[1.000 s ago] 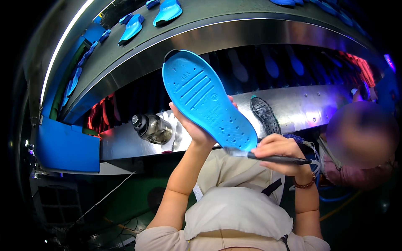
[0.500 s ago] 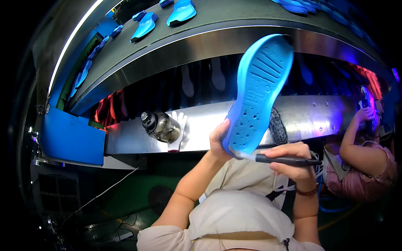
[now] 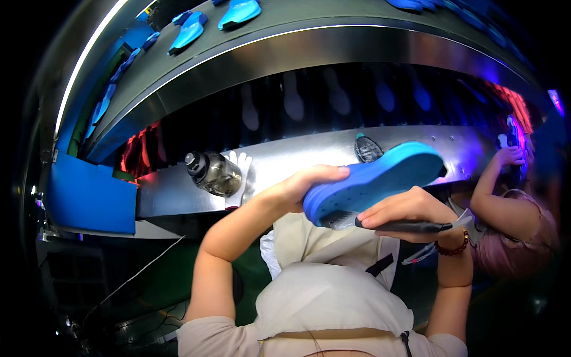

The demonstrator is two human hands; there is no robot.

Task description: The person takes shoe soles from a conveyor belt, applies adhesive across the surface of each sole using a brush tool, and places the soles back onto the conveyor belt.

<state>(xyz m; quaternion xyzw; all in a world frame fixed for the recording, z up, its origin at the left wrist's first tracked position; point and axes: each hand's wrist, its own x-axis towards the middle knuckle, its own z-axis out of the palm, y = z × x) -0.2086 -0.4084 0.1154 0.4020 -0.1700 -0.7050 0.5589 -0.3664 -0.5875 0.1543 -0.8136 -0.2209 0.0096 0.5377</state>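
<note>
Right now the person's left hand (image 3: 300, 187) grips a blue shoe sole (image 3: 375, 178) at its heel end, thumb stretched along the top edge, other fingers wrapped under and hidden behind it. Sole is held up in front of the chest, lying nearly on its side, long axis running left-low to right-high, toe end pointing toward the steel ledge (image 3: 178, 193). Its side wall shows a row of small dimples.

Right hand (image 3: 407, 208) sits just below the sole's middle, fingers curled tight round a dark pen-like tool (image 3: 410, 226). Tool lies roughly level, pale tip at the sole's heel-end underside, looks like touching but can't tell for sure. A beaded bracelet (image 3: 453, 249) is on that wrist.

Behind, w/ the ledge running across: a dark-capped clear bottle (image 3: 213, 174) lies tilted on it, a white glove (image 3: 240, 172) just beside and partly under it. A dark sole (image 3: 369, 149) rests on the ledge just behind the blue one. Above, a curved grey conveyor (image 3: 309, 18) carries more blue soles (image 3: 239, 12), spaced apart. Pale sole shapes show in the dark gap btw conveyor and ledge. A blue panel (image 3: 89, 199) sits at the ledge's left end.

Far right, a co-worker's arm (image 3: 496, 184) reaches up to sth near the ledge end; can't make out what.
</note>
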